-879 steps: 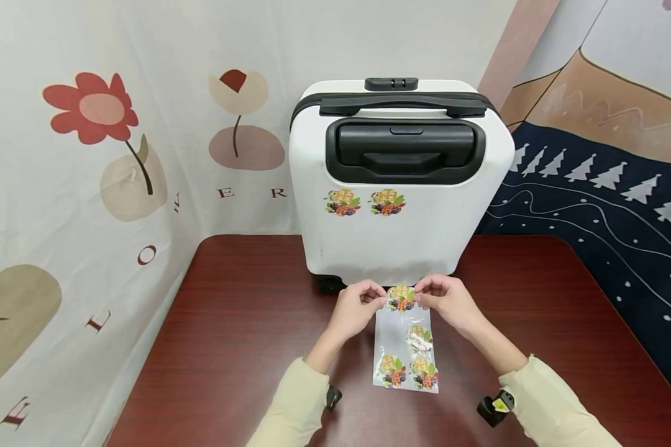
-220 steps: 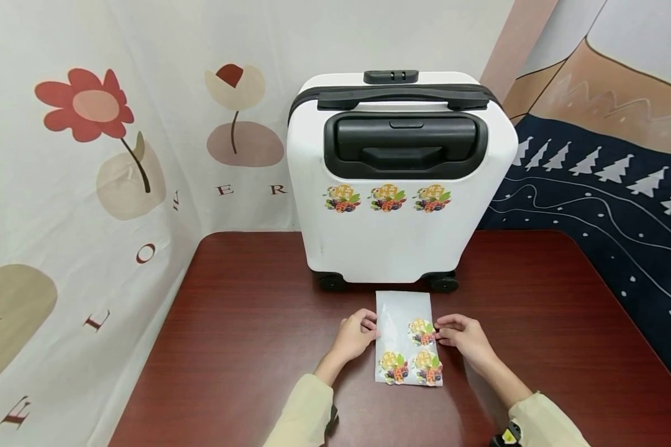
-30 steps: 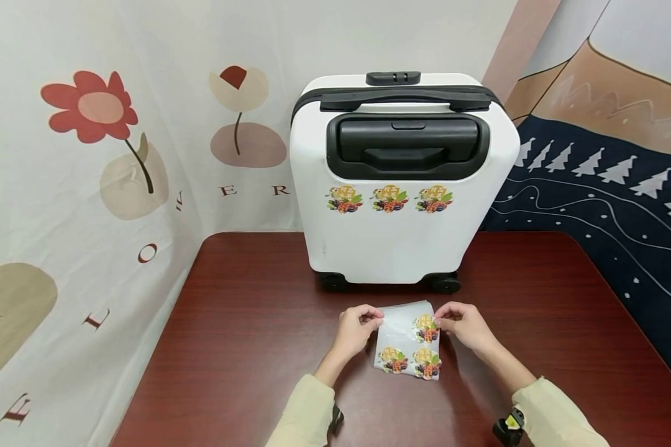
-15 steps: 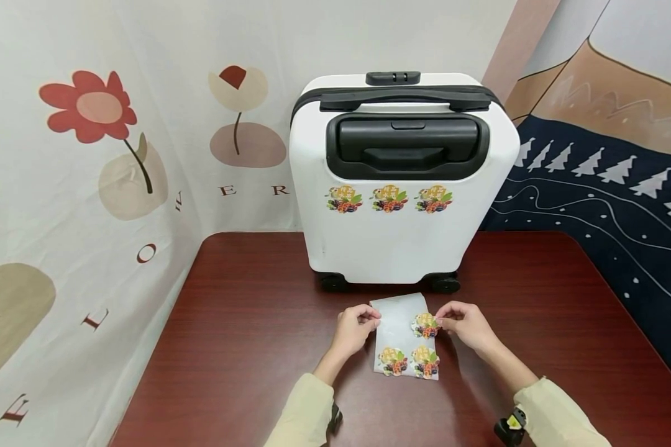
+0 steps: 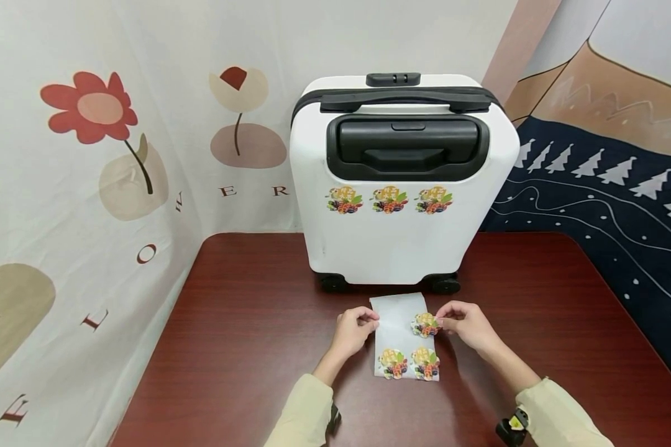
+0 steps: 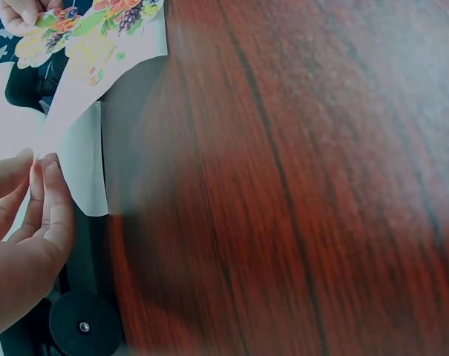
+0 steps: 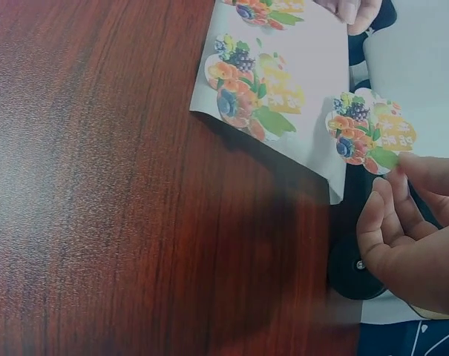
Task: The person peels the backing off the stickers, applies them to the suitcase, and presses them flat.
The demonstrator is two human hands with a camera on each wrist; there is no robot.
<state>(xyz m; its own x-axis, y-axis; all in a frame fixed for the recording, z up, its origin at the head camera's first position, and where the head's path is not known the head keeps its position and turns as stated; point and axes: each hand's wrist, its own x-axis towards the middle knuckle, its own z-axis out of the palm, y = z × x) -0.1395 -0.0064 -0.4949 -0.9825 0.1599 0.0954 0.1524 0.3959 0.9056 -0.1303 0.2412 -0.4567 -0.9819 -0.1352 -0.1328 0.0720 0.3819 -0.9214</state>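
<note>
My left hand (image 5: 352, 332) pinches the left edge of a white sticker sheet (image 5: 396, 329), thumb against fingertips in the left wrist view. My right hand (image 5: 471, 328) pinches a fruit-print sticker (image 7: 369, 132) by its edge, between thumb and fingertip. That sticker lies past the sheet's edge in the right wrist view and overlaps its right side in the head view. Two more fruit stickers, a left one (image 5: 393, 363) and a right one (image 5: 425, 363), sit along the sheet's near end. The sheet is bent, its near corners raised over the table.
A white suitcase (image 5: 391, 242) with black handles and wheels stands upright behind the sheet. Three matching stickers, the middle one (image 5: 389, 200) among them, form a row below its handle recess. Under everything is a dark red-brown wooden table (image 5: 246, 347); printed cloths (image 5: 162, 49) hang behind.
A third sticker has joined the suitcase row since the oldest frame. Over the last second the sheet's far end has swung left and straightened, and the right hand's sticker has moved out from the sheet.
</note>
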